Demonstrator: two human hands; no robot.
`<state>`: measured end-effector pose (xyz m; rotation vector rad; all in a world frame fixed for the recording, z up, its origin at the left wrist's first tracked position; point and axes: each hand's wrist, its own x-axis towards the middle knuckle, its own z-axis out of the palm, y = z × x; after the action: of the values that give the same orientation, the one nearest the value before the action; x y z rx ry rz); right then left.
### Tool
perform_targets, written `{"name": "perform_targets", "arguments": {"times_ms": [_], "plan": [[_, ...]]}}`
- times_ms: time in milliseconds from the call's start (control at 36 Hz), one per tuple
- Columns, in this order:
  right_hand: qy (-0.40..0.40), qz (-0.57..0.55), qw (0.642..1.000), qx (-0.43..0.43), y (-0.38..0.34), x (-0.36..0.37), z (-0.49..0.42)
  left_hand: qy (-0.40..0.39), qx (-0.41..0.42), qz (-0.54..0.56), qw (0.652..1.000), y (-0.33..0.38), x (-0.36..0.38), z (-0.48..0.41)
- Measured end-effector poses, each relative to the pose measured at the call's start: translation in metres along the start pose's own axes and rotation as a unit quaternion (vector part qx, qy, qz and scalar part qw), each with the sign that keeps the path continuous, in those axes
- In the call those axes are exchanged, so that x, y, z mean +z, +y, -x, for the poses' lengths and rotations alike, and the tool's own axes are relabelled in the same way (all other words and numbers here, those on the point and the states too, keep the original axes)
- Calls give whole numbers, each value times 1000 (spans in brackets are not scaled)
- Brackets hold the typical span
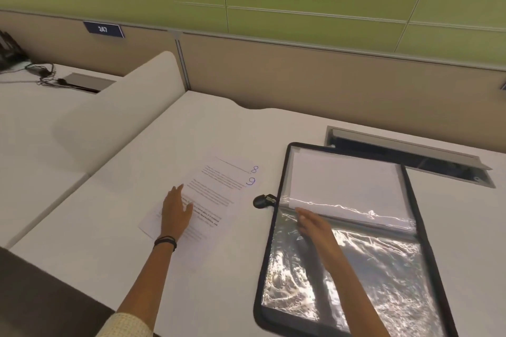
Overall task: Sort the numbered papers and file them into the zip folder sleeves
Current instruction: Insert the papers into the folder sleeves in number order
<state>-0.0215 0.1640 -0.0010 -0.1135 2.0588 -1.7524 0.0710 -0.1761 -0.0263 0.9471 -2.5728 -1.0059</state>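
Note:
A small stack of printed papers (219, 189) lies on the white desk, left of centre; the top sheets show handwritten blue numbers 9 and 8 at their right corners. My left hand (175, 210) rests flat on the stack with straight fingers. The black zip folder (276, 227) lies open to the right, with shiny clear sleeves (383, 268) in its near half and a white sheet (345, 183) in its far half. My right hand (312, 224) lies on the sleeves near the folder's fold, fingers extended toward the white sheet's near edge.
A black zip pull (262, 201) sticks out from the folder's left edge. An open cable tray (410, 156) is set into the desk behind the folder. A white divider (123, 107) separates a neighbouring desk with cables (46, 74). A beige partition stands behind.

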Motion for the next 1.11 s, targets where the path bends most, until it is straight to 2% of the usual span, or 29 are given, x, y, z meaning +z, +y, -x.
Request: {"name": "perform_targets", "arguments": {"times_ms": [83,167,278,361,444,528,583,861,1111], "plan": [[-51,64,996,-40,-2,34,0,-10,-21,-56,998,-15,-10,-7],[-106,159,978,-78,3,63,-6,-52,-50,-71,995,-25,-17,-11],[-127,352,913,-160,17,91,-17,-60,-52,-73,994,-36,-23,-15],[-133,396,884,-211,26,107,-27,-56,-39,-80,994,-33,-27,-15],[-172,452,849,-214,36,120,-31,-57,-34,-76,995,-31,-29,-19],[-159,550,794,-203,39,126,-29,-62,-45,-78,994,-30,-32,-26],[-133,562,792,-198,40,128,-27,-66,-48,-93,992,-29,-34,-31],[-114,586,778,-194,44,127,-26,-99,-58,-139,984,-17,-36,-51],[-94,563,792,-216,48,125,-28,-166,-103,-77,978,-4,-44,-58]]}}
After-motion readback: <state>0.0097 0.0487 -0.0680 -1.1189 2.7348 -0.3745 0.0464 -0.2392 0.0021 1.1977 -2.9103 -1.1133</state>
